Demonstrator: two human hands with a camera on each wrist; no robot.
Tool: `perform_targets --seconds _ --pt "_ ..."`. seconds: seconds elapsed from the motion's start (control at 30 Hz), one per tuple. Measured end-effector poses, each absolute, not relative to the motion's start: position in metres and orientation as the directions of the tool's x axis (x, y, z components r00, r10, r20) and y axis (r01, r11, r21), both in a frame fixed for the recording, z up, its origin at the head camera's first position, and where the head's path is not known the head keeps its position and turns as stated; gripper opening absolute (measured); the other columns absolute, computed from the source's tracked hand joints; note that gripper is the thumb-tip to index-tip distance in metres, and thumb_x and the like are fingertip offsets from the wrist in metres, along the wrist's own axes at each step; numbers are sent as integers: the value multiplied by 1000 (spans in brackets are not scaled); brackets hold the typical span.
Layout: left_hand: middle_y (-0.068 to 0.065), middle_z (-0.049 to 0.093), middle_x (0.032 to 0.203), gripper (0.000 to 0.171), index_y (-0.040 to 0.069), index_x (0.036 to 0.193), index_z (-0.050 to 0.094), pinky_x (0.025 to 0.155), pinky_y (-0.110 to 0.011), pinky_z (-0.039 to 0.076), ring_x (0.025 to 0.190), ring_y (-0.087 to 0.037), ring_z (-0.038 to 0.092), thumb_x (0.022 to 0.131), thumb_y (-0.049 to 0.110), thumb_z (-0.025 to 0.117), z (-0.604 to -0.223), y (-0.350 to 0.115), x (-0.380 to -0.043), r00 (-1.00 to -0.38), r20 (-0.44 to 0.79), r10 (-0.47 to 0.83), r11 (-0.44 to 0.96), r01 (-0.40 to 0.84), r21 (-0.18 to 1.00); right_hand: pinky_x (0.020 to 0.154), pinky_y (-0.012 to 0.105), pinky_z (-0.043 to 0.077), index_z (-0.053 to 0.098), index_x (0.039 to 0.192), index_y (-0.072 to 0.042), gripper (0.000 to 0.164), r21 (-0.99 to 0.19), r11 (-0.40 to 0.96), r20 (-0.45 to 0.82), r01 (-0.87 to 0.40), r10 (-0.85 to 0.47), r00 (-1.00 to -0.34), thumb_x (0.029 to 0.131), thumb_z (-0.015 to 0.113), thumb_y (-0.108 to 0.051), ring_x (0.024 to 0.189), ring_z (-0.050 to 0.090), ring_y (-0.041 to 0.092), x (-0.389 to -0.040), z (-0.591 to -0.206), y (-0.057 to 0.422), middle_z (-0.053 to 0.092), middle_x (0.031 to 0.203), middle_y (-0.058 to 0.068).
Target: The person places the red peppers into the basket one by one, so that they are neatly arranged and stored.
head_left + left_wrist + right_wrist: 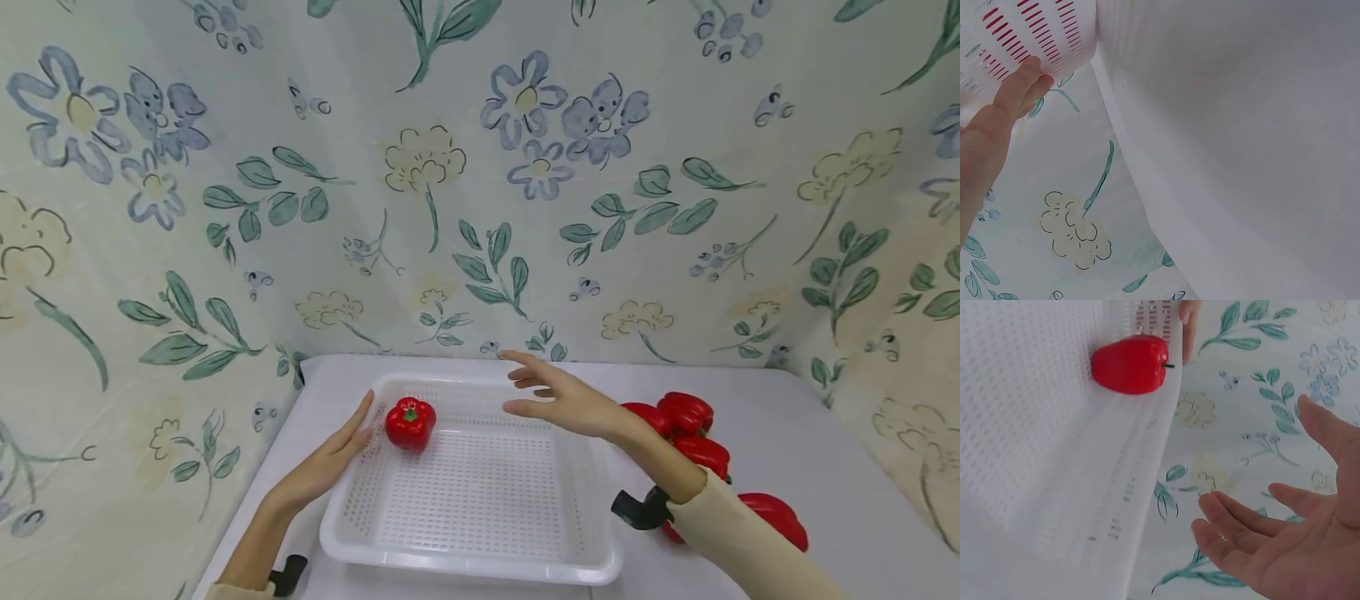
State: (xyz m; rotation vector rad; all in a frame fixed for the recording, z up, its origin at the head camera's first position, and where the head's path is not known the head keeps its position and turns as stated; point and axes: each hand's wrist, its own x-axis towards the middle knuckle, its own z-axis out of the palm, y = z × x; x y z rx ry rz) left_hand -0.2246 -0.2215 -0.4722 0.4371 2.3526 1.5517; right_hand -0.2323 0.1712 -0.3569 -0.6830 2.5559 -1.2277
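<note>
A white perforated plastic basket (480, 492) sits on the table with one red bell pepper (410, 423) in its far left corner. My left hand (330, 462) lies against the basket's left side, fingers straight along the wall; the left wrist view shows its fingertips at the slotted wall (1054, 37). Above the basket's far right part, my right hand (566, 400) hangs with spread, relaxed fingers and nothing in it. In the right wrist view, the same red pepper (1130, 364) rests by the basket's wall, its green stem showing.
Several more red bell peppers (701, 454) lie on the white table (772, 433) right of the basket, partly hidden behind my right forearm. A floral cloth (480, 208) hangs behind the table and along both sides.
</note>
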Motion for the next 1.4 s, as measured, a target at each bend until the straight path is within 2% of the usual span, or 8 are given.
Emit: perform_targets --seconds 0.27,0.47,0.6,0.8,1.03,1.4 --pt "-4 0 177 65 35 167 3 123 -68 10 162 -42 -4 113 39 37 -472 -222 -224 -908 -67 414 366 99 925 112 74 38 28 164 -29 76 -743 597 112 -303 -336 -935 100 67 -39 147 41 49 -228 -361 243 45 160 18" --pt "-3 -2 177 65 35 167 3 123 -68 7 162 -41 -5 113 40 37 -472 -222 -223 -909 -72 410 369 93 925 106 79 39 20 166 -32 84 -701 688 82 -188 -184 -980 99 65 -50 147 34 56 -221 -374 288 38 164 21" --pt "-2 -4 177 65 36 167 2 123 -68 6 162 -40 -6 112 41 37 -473 -224 -223 -910 -74 408 364 88 927 105 79 40 17 167 -26 92 -685 719 54 -119 -113 -992 96 67 -54 147 34 56 -218 -389 307 35 164 24" --pt "-2 -3 177 65 36 167 3 123 -68 6 162 -40 -6 112 41 38 -474 -225 -223 -912 -73 405 363 87 928 100 77 46 18 167 -17 97 -644 764 0 -37 -48 -999 93 73 -49 144 36 56 -216 -416 322 36 161 30" --pt "-2 -3 177 64 36 167 3 124 -68 4 162 -39 -6 112 40 37 -474 -223 -223 -913 -73 402 368 88 926 88 67 58 23 165 -11 101 -577 816 -37 19 -3 -999 88 80 -45 135 41 58 -212 -440 331 39 154 34" --pt "-3 -2 177 64 36 167 3 124 -68 4 162 -40 -6 113 39 37 -473 -222 -224 -911 -72 406 370 92 924 90 68 57 26 163 -6 99 -562 827 -31 35 21 -999 88 80 -43 133 44 57 -209 -452 334 41 152 35"
